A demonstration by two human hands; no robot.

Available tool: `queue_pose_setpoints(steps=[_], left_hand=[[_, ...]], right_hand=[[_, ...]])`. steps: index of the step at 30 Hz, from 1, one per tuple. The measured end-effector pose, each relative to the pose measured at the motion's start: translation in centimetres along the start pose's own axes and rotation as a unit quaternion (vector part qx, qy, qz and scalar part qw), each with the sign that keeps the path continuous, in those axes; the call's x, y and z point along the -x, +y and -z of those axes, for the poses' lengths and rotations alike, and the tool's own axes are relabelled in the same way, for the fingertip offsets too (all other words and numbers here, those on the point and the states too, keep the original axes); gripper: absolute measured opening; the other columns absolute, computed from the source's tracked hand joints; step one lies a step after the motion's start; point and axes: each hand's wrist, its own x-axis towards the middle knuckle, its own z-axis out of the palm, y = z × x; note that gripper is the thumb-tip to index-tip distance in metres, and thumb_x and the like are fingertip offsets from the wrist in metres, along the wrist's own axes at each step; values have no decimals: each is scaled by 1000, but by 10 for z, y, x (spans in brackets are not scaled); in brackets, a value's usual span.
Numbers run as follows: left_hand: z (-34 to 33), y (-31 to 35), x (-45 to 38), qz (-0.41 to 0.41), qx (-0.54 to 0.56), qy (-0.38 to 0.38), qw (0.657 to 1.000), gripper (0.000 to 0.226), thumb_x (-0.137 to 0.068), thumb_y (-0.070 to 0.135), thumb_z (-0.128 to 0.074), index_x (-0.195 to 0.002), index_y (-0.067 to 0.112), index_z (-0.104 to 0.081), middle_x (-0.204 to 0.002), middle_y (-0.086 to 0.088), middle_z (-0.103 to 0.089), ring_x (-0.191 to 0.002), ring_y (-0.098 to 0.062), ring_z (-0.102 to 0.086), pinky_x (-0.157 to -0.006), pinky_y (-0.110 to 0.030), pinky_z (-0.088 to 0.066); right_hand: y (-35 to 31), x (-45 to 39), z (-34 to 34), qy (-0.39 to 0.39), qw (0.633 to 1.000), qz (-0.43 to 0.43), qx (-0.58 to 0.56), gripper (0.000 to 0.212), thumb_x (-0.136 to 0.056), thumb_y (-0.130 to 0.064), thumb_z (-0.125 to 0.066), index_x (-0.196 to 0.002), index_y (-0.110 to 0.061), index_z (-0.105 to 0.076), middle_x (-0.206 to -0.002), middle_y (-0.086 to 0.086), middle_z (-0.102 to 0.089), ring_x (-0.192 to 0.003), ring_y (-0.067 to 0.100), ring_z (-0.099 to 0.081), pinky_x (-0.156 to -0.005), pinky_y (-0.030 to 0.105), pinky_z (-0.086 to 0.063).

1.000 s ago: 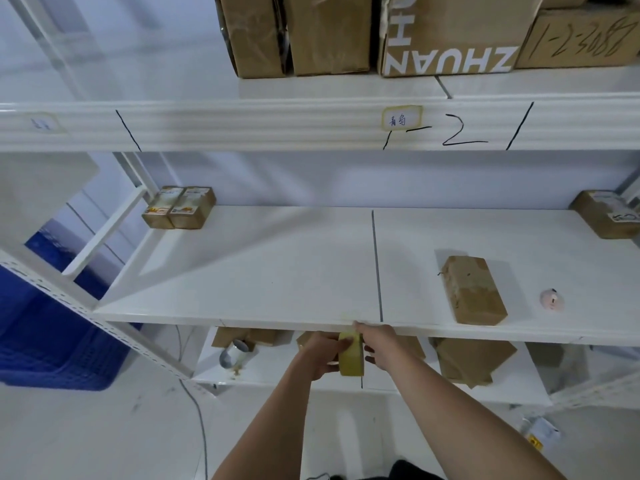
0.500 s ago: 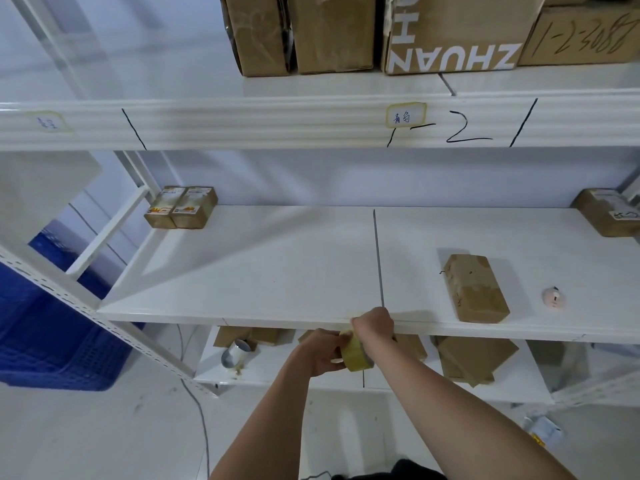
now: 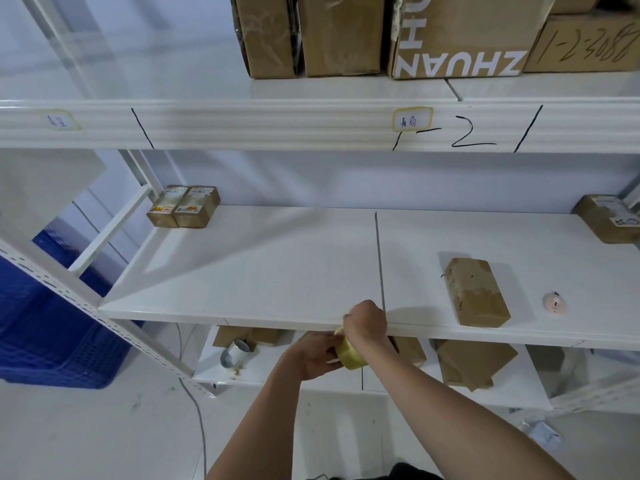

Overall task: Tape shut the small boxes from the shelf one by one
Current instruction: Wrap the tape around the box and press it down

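Both hands meet just below the front edge of the middle shelf [image 3: 277,271], and between them I see the roll of yellowish tape [image 3: 348,358]. My view has the left hand [image 3: 311,356] cupping the roll from the left with its fingers curled around it, while the right hand [image 3: 365,323] comes over the top, fingers bent and bunched at the roll's upper rim; whether they pinch a tape end I cannot tell, since the knuckles hide the tips. On the shelf, right of its centre seam, a small brown box [image 3: 476,292] lies flat and apart from the hands, with a small pinkish round object [image 3: 555,303] beside it. Two small boxes [image 3: 183,206] sit side by side, touching, at the back left corner, and another box [image 3: 611,218] is at the far right edge. Large cartons [image 3: 381,32] stand on the shelf above.
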Motion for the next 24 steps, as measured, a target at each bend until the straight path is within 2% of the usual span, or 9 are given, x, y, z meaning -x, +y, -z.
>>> queue_pose_setpoints(steps=[3, 5, 8, 10, 12, 14, 18, 22, 24], left_hand=[[9, 5, 8, -33, 21, -36, 999, 23, -103, 12, -54, -121, 1, -61, -112, -14, -68, -103, -28, -65, -87, -38, -55], [16, 13, 13, -64, -2, -34, 997, 26, -102, 17, -56, -123, 3, -63, -112, -12, -69, -101, -25, -66, -86, -37, -57], [27, 33, 19, -106, -115, -15, 988, 25, -100, 22, -60, -118, 7, -68, -110, -13, -72, -96, -24, -68, -79, -35, -58], [31, 46, 21, -127, -209, 2, 970, 22, -97, 24, -63, -111, 9, -72, -109, -15, -72, -97, -28, -68, -88, -42, -56], [29, 56, 23, -136, -269, 3, 953, 22, -91, 27, -68, -104, 11, -75, -105, -13, -73, -98, -29, -67, -94, -46, -53], [20, 65, 26, -141, -303, -3, 943, 22, -87, 32, -69, -98, 14, -77, -99, -9, -73, -96, -27, -66, -91, -43, -53], [-1, 82, 28, -192, -434, 12, 880, 18, -91, 38, -67, -83, 26, -76, -86, 4, -70, -87, -19, -64, -79, -31, -51], [-22, 89, 27, -210, -433, 5, 877, 28, -88, 39, -74, -66, 22, -71, -65, 12, -55, -69, -7, -49, -68, -26, -36], [-35, 92, 24, -215, -438, -20, 873, 29, -88, 37, -75, -67, 18, -70, -64, 11, -49, -65, -6, -44, -67, -26, -31]], right_hand=[[-12, 1, 0, -14, 998, 0, -69, 31, -84, -6, -64, -55, -12, -56, -55, 2, -61, -56, 19, -60, -52, 26, -46], [-17, -4, 9, -48, 987, -33, -151, 14, -79, -10, -74, -67, -8, -69, -66, 5, -68, -63, 19, -65, -46, 20, -38], [-14, -10, 26, -124, 935, -128, -307, 16, -74, -13, -86, -83, -7, -73, -84, 8, -74, -75, 21, -69, -55, 22, -48], [-8, -10, 38, -197, 891, -161, -376, 14, -77, -8, -84, -88, -8, -75, -83, 8, -75, -70, 20, -69, -60, 27, -51], [-1, -12, 50, -246, 871, -165, -391, 14, -83, -8, -80, -96, -5, -74, -87, 8, -76, -73, 20, -71, -65, 30, -53], [5, -15, 63, -265, 864, -165, -395, 18, -85, -10, -78, -100, -2, -72, -91, 10, -76, -77, 23, -72, -69, 34, -58], [14, -20, 94, -237, 878, -146, -390, 21, -88, -6, -75, -104, 7, -69, -93, 18, -74, -80, 29, -72, -69, 40, -62], [28, -29, 131, -222, 876, -127, -410, 17, -89, 0, -72, -101, 11, -66, -86, 20, -73, -78, 30, -72, -66, 38, -62], [37, -34, 150, -219, 884, -119, -396, 18, -89, 0, -72, -102, 11, -66, -91, 20, -71, -79, 28, -70, -68, 37, -61]])
